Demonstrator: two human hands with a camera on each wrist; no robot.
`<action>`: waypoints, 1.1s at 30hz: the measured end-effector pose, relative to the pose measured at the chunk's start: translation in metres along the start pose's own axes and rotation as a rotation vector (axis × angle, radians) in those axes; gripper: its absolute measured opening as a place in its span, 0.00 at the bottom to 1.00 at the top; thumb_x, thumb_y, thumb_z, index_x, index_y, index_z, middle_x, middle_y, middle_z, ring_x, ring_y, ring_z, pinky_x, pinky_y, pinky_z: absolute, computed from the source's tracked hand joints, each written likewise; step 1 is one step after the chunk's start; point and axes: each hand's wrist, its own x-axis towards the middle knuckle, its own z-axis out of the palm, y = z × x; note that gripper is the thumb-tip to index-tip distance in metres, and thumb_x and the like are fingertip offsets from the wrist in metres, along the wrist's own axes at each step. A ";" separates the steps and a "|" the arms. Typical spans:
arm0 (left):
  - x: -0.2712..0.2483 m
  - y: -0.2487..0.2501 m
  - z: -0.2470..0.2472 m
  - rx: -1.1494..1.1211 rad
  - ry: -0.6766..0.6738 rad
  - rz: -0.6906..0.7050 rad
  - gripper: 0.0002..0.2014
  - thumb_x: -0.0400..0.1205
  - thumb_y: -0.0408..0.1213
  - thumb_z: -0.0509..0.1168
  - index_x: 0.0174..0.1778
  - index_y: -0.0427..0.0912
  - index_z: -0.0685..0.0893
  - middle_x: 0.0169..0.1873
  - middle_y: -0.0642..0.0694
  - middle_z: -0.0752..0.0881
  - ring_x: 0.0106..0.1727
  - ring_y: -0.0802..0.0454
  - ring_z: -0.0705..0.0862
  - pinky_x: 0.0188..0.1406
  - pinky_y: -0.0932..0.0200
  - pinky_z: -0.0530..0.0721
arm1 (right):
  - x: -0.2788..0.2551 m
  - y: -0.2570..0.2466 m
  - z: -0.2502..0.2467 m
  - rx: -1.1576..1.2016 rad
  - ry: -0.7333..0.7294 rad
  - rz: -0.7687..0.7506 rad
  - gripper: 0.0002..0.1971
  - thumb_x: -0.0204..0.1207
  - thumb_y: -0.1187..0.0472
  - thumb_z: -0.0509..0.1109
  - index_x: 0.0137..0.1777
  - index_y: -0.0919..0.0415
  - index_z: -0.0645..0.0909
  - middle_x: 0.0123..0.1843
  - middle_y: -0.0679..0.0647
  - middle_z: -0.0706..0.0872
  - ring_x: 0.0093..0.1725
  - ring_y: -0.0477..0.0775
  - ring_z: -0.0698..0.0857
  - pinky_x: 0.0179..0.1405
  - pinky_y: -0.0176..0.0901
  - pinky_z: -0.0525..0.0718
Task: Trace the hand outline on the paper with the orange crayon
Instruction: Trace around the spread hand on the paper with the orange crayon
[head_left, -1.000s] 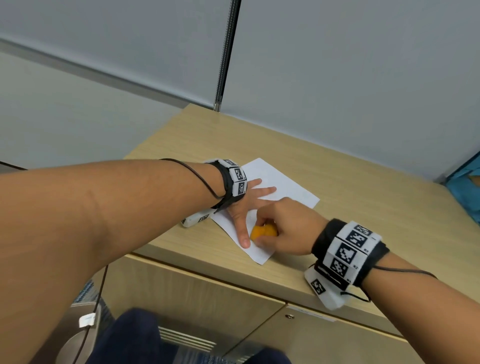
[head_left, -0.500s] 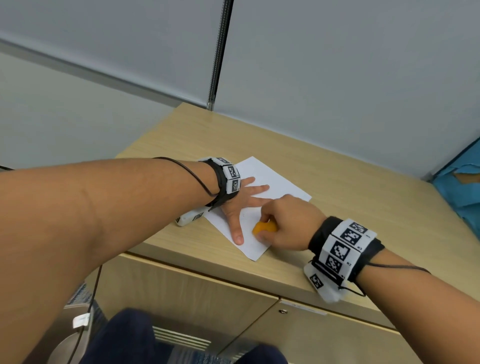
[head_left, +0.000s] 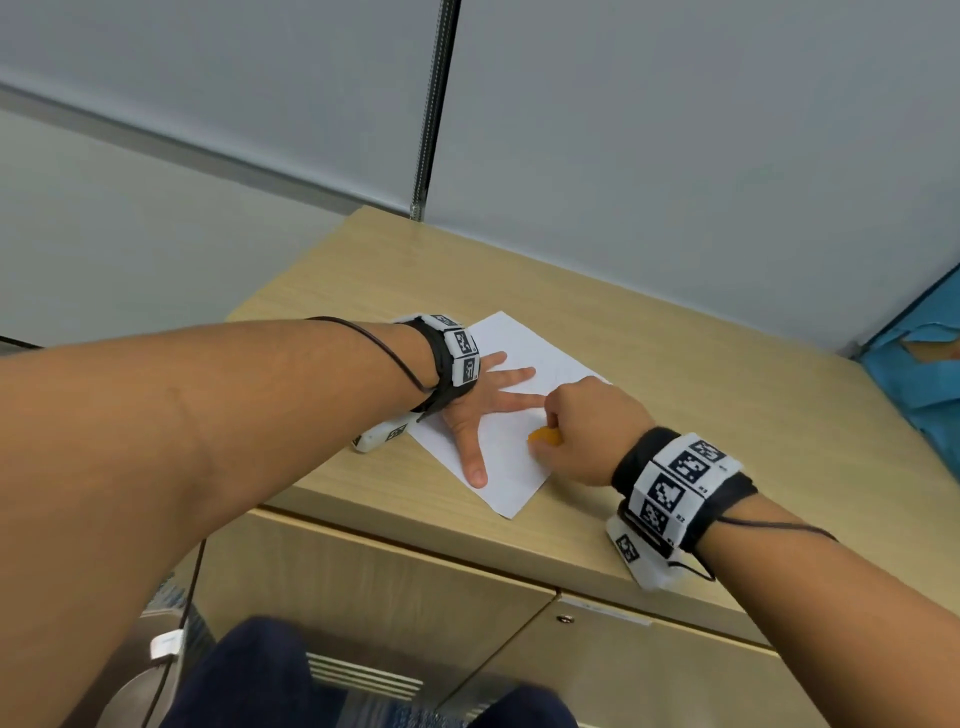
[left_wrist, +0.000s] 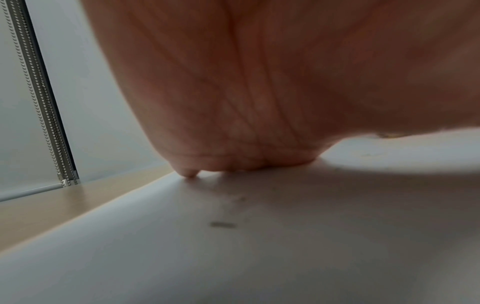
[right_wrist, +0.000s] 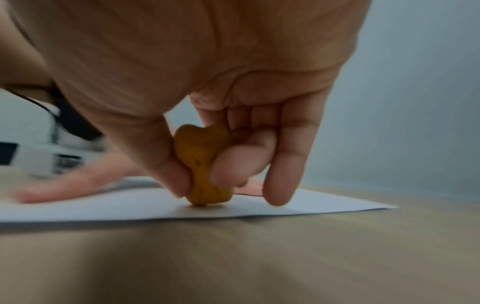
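Left hand (head_left: 470, 410) flat on paper (head_left: 524, 364) (fingers spread), right hand (head_left: 587, 431) gripping orange crayon (head_left: 544, 436)

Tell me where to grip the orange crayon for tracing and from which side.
Grip the orange crayon on its wide flanks above the tip, coming from above, as the right hand does now: thumb one side, fingertips opposite. It is a short, lumpy chunk standing on the paper, so a top pinch probably keeps the tip free.

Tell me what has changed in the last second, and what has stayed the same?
The right hand, pinching the chunky orange crayon, slid it away from the left thumb tip toward the spread fingers. The left hand stayed flat on the white paper sheet, and the grip on the crayon is unchanged.
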 end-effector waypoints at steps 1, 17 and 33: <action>0.000 -0.001 0.000 -0.003 -0.005 -0.002 0.70 0.53 0.80 0.71 0.77 0.71 0.24 0.82 0.53 0.24 0.84 0.36 0.28 0.78 0.23 0.37 | -0.003 -0.007 0.002 0.013 -0.013 -0.054 0.13 0.73 0.49 0.68 0.38 0.59 0.83 0.35 0.53 0.85 0.36 0.56 0.85 0.30 0.46 0.83; 0.003 -0.002 0.000 -0.005 -0.032 -0.004 0.75 0.40 0.85 0.64 0.76 0.72 0.23 0.81 0.56 0.22 0.83 0.38 0.27 0.78 0.22 0.38 | -0.005 -0.009 0.002 0.064 -0.049 -0.073 0.15 0.71 0.46 0.70 0.36 0.59 0.85 0.33 0.52 0.86 0.34 0.55 0.86 0.32 0.45 0.85; 0.004 -0.001 0.001 -0.013 -0.018 -0.020 0.71 0.49 0.82 0.68 0.75 0.73 0.23 0.81 0.55 0.22 0.83 0.37 0.26 0.78 0.22 0.37 | 0.002 -0.005 0.001 0.095 -0.024 0.003 0.11 0.71 0.50 0.70 0.35 0.56 0.81 0.34 0.52 0.85 0.36 0.56 0.86 0.32 0.44 0.83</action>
